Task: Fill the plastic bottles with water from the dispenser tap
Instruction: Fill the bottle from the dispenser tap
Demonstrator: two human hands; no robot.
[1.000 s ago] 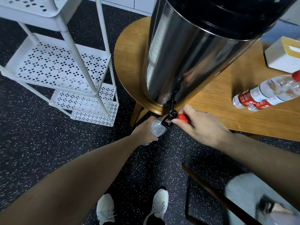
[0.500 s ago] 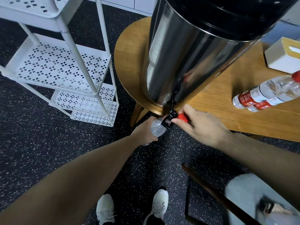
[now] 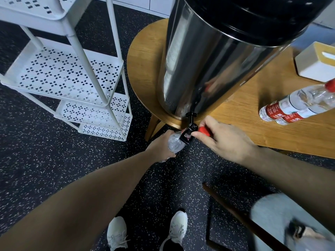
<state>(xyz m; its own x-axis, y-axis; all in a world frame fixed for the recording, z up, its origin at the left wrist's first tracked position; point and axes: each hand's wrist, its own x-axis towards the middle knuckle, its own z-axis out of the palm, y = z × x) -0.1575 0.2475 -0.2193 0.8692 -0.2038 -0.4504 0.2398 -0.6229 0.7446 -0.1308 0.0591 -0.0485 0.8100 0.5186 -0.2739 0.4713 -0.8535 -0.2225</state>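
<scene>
A tall steel dispenser point(image 3: 208, 66) with a black lid stands on a wooden table point(image 3: 244, 127). Its black tap point(image 3: 188, 134) juts over the table's front edge. My left hand point(image 3: 161, 145) grips a clear plastic bottle point(image 3: 175, 144) held right under the tap's spout; most of the bottle is hidden by the hand. My right hand point(image 3: 223, 138) pinches the tap's red lever point(image 3: 204, 130) between thumb and fingers. Two more clear bottles point(image 3: 293, 105) with red labels and a red cap lie on their sides on the table at the right.
A white perforated shelf rack point(image 3: 72, 73) stands on the dark speckled floor to the left. A white and tan box point(image 3: 317, 64) sits at the table's far right. My white shoes point(image 3: 146, 230) and a dark chair frame point(image 3: 241, 216) are below.
</scene>
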